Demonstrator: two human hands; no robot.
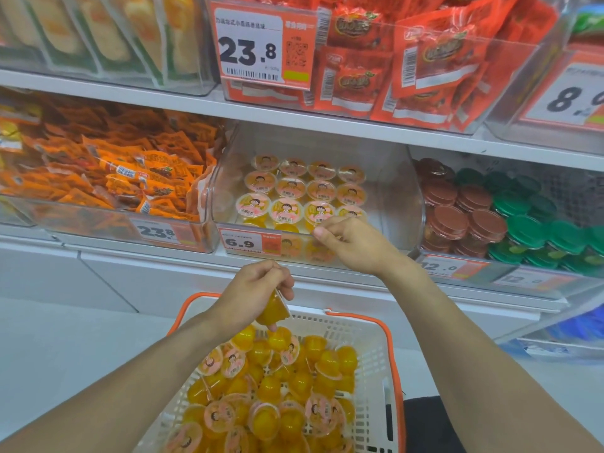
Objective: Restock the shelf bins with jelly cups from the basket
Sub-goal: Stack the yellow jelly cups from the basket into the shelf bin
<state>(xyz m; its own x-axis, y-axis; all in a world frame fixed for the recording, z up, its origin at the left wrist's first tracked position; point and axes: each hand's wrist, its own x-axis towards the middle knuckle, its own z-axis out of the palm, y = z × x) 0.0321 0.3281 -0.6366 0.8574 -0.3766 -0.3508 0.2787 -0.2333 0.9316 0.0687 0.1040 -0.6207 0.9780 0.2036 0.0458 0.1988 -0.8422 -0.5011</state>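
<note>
A white basket [371, 351] with orange handles stands below me, holding several yellow jelly cups [295, 390]. My left hand [258, 284] pinches one yellow jelly cup [273, 311] by its lid edge, just above the basket's far rim. On the middle shelf a clear bin [394, 197] holds rows of jelly cups [289, 188] with pink lids up. My right hand [354, 245] is at this bin's front edge, fingers curled beside the front row. Whether they pinch a cup is hidden.
The bin's right part holds no cups. Its front carries a 6.9 price tag [250, 241]. Left is a bin of orange snack packets [108, 178], right a bin of brown and green lidded cups [490, 217]. The shelf above [294, 114] overhangs closely, loaded with red packets [418, 60].
</note>
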